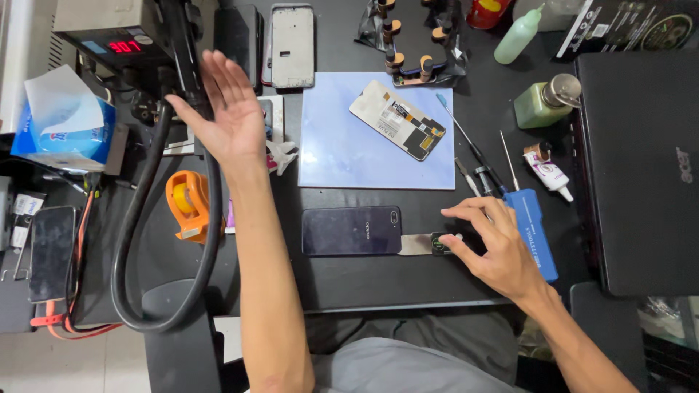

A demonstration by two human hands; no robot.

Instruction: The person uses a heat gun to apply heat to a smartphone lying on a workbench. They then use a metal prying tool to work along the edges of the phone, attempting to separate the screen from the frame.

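Head view of a repair bench, places given relative to the pale blue square work mat (342, 156). Just below the mat's lower edge lies a dark glossy smartphone, back up (352, 231); a thin flat metal pry blade with a black grip (429, 244) points at its right end, tip touching or nearly so, apparently aimed at the case seam. The right hand (495, 244) pinches that grip between thumb and fingers, partly closed. The left hand (226, 109), up and to the left of the mat, is spread fully open, holding nothing, palm toward the black hose and nozzle of a hot-air station (164, 218) (perhaps to feel its heat). On the mat rests a detached phone display panel, circuit side up (397, 120). To the mat's right stand a green liquid-filled pump bottle (546, 102) and a pale green squeeze bottle (518, 36); to its far left, a blue tissue box with one sheet raised (62, 124).
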